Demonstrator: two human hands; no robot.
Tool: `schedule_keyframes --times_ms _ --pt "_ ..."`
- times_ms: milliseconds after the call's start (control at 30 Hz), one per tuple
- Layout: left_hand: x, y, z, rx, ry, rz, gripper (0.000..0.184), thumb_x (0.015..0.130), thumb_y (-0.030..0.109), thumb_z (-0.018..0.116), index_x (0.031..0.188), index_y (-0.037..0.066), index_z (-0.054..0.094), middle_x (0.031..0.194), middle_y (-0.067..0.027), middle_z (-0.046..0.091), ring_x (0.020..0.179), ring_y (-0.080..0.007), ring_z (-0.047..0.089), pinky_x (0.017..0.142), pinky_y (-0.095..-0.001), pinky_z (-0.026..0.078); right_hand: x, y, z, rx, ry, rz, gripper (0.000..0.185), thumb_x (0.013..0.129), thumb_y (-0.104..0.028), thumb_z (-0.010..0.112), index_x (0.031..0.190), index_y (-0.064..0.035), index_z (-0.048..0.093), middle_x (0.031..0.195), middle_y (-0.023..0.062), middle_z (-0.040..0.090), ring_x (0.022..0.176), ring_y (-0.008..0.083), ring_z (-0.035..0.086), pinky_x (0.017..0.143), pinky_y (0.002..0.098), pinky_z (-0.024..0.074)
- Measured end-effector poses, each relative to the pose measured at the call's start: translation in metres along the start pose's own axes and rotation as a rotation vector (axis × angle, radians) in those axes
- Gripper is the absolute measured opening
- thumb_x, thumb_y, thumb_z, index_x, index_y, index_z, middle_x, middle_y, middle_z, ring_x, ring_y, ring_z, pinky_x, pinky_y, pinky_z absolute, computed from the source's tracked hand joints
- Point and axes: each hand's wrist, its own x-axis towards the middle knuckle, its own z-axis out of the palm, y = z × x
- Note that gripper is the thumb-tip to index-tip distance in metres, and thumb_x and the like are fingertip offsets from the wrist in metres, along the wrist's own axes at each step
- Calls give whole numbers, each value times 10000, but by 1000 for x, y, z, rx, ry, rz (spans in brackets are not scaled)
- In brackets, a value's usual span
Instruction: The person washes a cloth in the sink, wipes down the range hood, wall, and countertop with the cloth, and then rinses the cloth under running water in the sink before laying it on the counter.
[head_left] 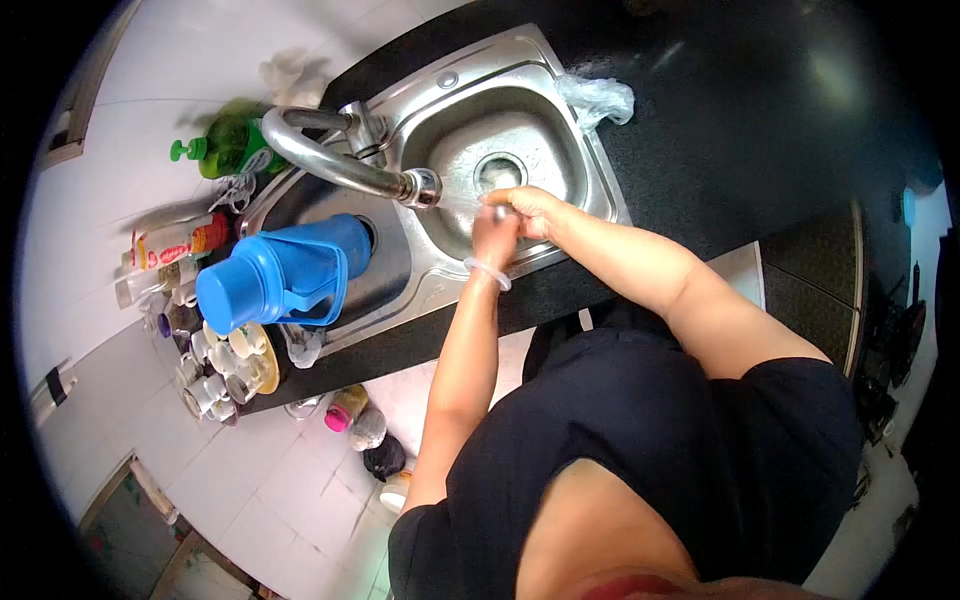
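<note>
My left hand (493,238), with a pale bangle on the wrist, is over the near side of the sink basin (430,140), slightly blurred, its fingers curled. My right hand (532,210) meets it there, with fingers closed. A small shiny spot shows between them, but I cannot make out what they hold. Just left of the hands is the spout of the chrome faucet (340,172), with water streaming from it toward them. Beyond the fingers lies the drain (500,172) in the basin floor.
A blue thermos flask (285,272) lies over the sink's left part. Behind it stand a green soap bottle (232,142) and a plastic bottle with a red label (172,245). Several cups (235,362) sit at the left end. A clear plastic bag (600,100) rests by the right rim on the black counter (720,130).
</note>
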Motion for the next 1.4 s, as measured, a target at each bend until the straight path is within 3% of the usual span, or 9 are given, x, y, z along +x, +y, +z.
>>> schedule_keyframes --times_ms 33,300,333,533,767,933,1033,1167,1400 --pt "-5 1 -4 356 23 120 322 769 236 567 979 -8 550 969 -119 548 930 -258 517 829 -381 401 1 1 1 28 -13 -8 289 763 -148 656 981 1 537 928 127 594 831 240 599 727 448 503" --pt "-3 12 -32 -1398 -38 -167 575 836 505 488 1236 96 431 1248 -145 459 1199 -322 390 971 -536 316 -47 2 59 656 -271 121 253 774 -273 599 897 -57 552 798 94 565 669 215 531 643 364 473" --pt "-2 18 -29 -1738 -458 -30 658 816 576 468 1265 99 400 1334 -174 367 1268 -360 294 991 -553 285 -49 7 60 775 -393 286 291 779 -299 589 930 -54 545 803 110 567 668 204 533 613 335 476" --pt "49 7 -49 -1817 -843 -47 413 801 425 593 1038 90 545 955 -83 569 797 -212 548 742 -465 483 -55 17 45 513 -505 391 251 797 -284 601 889 -64 525 691 42 505 545 132 477 494 253 421" --pt "37 74 -69 -479 -360 72 163 839 201 598 863 43 631 763 -7 600 684 -91 536 632 -233 437 -58 -27 48 -1012 -201 70 259 770 -290 635 717 -55 543 573 31 469 453 115 446 406 270 379" --pt "59 13 -14 -67 152 379 154 826 176 588 932 68 614 837 -61 623 773 -156 576 697 -269 458 -25 -24 17 -2004 36 -419 295 755 -183 567 986 -2 597 819 196 627 815 296 627 698 365 501" --pt "57 2 -1 -1074 -324 -135 138 840 214 564 920 104 588 851 -56 610 780 -201 596 702 -292 477 -9 -14 -9 -2257 148 -559 481 743 -172 578 1174 9 469 887 185 622 823 305 622 699 365 501" --pt "21 39 -5 -936 -78 -367 131 848 201 548 928 104 582 915 -53 598 794 -189 601 700 -285 483 -36 -24 -13 -2120 90 -550 751 714 -161 615 1354 -16 250 1198 244 456 1096 319 491 800 387 466" --pt "-22 76 5 45 288 952 206 768 17 583 973 12 565 911 -138 594 819 -249 589 726 -309 462 -40 -58 -37 268 -100 55 653 771 -354 648 1278 -80 341 1048 183 562 904 301 591 806 515 456"
